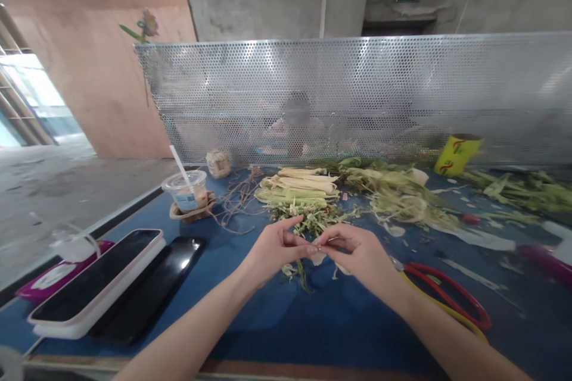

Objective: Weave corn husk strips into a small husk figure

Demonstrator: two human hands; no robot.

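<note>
My left hand and my right hand meet at the fingertips over the table. Both pinch a small pale piece, perhaps dried plant husk; its exact kind is hard to make out. Just beyond the fingers lies a pile of small green sprigs. Behind it, pale yellow-green husk strips are stacked in a bundle. Scissors with red and yellow handles rest beside my right forearm, partly hidden by it.
A lidded plastic cup with a straw, loose twine and a phone on a white case-like block lie left. Leafy husks and a yellow roll lie right. A perforated metal screen closes the back; a person sits behind it.
</note>
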